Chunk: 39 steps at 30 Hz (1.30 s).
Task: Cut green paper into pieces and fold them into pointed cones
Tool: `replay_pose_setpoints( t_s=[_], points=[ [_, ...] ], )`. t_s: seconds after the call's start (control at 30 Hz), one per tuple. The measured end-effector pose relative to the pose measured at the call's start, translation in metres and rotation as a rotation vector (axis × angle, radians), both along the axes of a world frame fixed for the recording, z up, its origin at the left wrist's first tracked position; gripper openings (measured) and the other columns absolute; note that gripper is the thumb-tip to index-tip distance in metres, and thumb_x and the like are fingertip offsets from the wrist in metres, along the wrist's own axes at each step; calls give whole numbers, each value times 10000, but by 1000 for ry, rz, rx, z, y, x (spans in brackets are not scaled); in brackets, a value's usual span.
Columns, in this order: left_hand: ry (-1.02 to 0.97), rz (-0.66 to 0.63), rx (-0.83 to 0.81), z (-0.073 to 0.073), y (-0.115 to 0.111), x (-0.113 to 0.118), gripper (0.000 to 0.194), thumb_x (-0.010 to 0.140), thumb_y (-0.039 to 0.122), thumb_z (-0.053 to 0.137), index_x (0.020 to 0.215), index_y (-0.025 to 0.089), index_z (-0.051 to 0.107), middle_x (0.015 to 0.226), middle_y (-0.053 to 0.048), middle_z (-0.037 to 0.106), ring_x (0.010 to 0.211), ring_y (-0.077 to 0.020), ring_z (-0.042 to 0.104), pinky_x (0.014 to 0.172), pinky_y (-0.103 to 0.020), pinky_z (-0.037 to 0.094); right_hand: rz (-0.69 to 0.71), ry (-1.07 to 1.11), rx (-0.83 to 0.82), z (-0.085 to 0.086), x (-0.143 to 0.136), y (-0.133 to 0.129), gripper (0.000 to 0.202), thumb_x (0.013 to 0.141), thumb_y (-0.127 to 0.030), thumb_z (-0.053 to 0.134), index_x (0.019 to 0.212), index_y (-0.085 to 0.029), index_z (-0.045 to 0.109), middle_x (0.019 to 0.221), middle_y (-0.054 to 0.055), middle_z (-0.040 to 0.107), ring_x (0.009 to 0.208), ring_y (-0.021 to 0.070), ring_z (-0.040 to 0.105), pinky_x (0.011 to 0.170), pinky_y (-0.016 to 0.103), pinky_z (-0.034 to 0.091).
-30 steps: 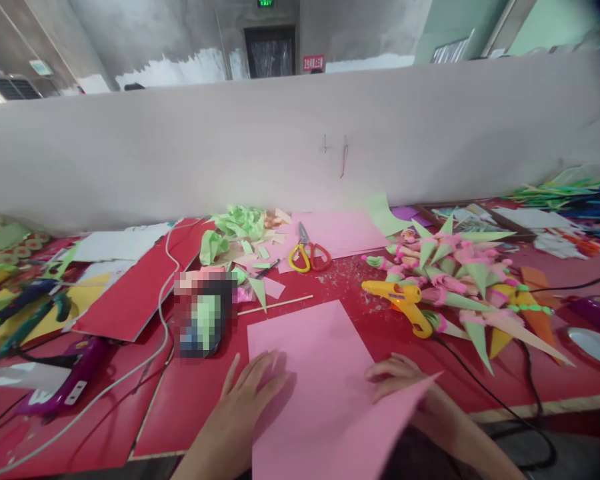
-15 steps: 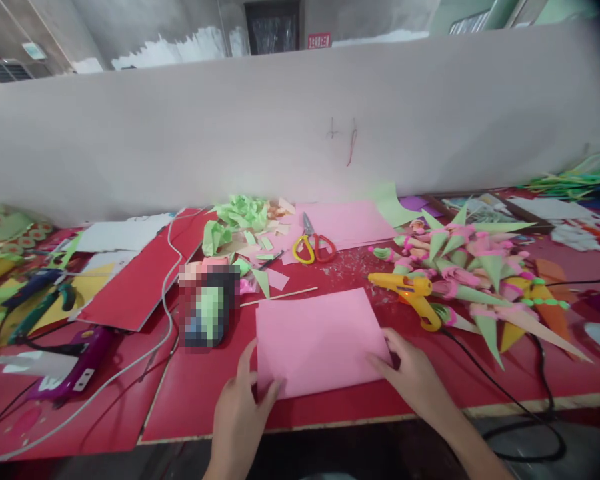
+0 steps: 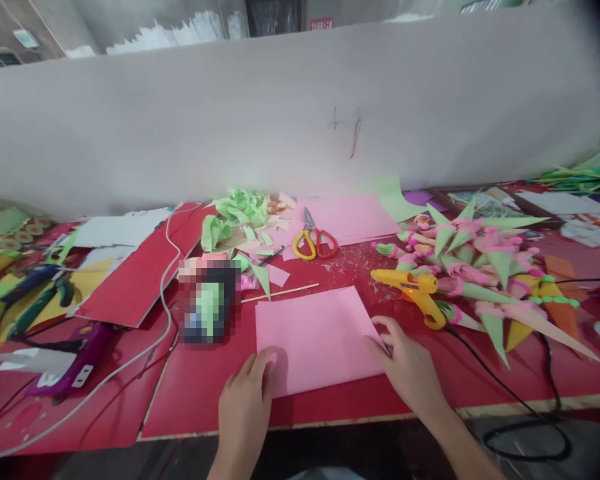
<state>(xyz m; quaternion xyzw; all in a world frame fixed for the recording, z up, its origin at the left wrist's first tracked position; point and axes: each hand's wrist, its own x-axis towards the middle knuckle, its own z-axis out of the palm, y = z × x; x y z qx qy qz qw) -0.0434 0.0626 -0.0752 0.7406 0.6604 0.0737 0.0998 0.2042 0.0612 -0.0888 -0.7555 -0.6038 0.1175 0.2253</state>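
A folded-looking pink sheet or small stack of pink paper point(image 3: 315, 340) lies in front of me on the red tabletop. My left hand point(image 3: 247, 403) is at its lower left corner, fingers closed on the edge and partly hidden by the hand itself. At the right edge my right hand point(image 3: 405, 363) pinches the paper between thumb and fingers. Beyond the paper lie scissors point(image 3: 313, 243) with one yellow and one red handle. A yellow glue gun point(image 3: 413, 290) rests to the right, beside a heap of pink and green paper cones point(image 3: 480, 267).
Crumpled green paper point(image 3: 240, 208) and scraps lie at the back left, near more pink sheets point(image 3: 350, 217). A thin stick point(image 3: 280, 293) lies behind the paper, beside a blurred-out object point(image 3: 210, 303). A white cable point(image 3: 165, 287) crosses the left side, near a purple power strip point(image 3: 83, 360).
My left hand has shifted along the left edge to the lower corner, its fingers drawn closer together. The right hand has moved slightly up and left on its edge. The view has tilted a little.
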Motion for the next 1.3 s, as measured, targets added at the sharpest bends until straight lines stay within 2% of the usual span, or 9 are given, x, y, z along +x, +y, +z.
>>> replay_pose_setpoints(
  t_s=[0.1,0.23,0.37,0.43,0.67,0.93,1.07,1.17,1.3],
  points=[
    [34,8,-25,2,1,3,328,862,156,378,1126,257,545,1027,-44,651,786,-172,638,656,-262,475,16,-37,-5,0,-1,2,256,801,-350,435,986,-189,505,715,45,683,650,219,638,551,270,409],
    [26,12,-50,4,3,3,305,888,196,335,1050,253,587,974,-42,659,761,-176,638,629,-253,468,14,-50,0,2,-1,3,242,818,-332,404,964,-182,525,730,54,684,654,211,633,546,258,387],
    [31,14,-57,7,5,2,309,893,210,327,1053,262,587,947,-37,669,704,-159,639,597,-228,457,44,-99,-131,8,1,8,298,846,-363,374,664,-199,544,607,38,649,576,189,607,477,238,296],
    [58,22,-74,9,6,3,307,886,193,341,1061,264,582,946,-35,669,700,-160,641,580,-221,448,46,-158,-205,12,2,11,345,853,-373,372,600,-197,527,555,36,624,545,183,594,458,239,246],
    [152,44,-106,13,6,8,318,884,204,346,1102,278,565,944,-50,654,632,-167,627,499,-227,410,9,-321,-296,16,-3,15,300,865,-339,385,693,-192,583,627,66,660,594,192,621,456,240,209],
    [298,29,-35,3,-2,4,349,852,145,348,1113,290,528,1100,-40,534,496,-90,556,418,-207,368,-15,-350,-359,24,-11,17,222,836,-284,425,745,-202,609,686,75,681,641,217,641,459,244,228],
    [302,-26,122,-3,-5,-1,366,849,120,334,1146,227,520,1139,-94,521,787,-182,597,541,-253,457,5,-353,-351,23,-11,16,210,825,-259,433,753,-200,622,676,74,677,640,214,640,464,242,249],
    [315,-82,259,-4,-2,3,356,839,124,368,1145,195,535,1208,-127,496,1012,-259,519,733,-362,470,25,-363,-338,22,-11,16,204,822,-243,439,761,-192,627,675,79,676,644,214,641,469,243,265],
    [154,-313,252,-1,6,27,366,826,142,414,1180,165,505,1244,-96,500,1132,-246,448,896,-385,416,21,-384,-337,24,-13,16,209,830,-243,434,780,-188,630,662,76,675,625,211,640,463,243,256]
  ],
)
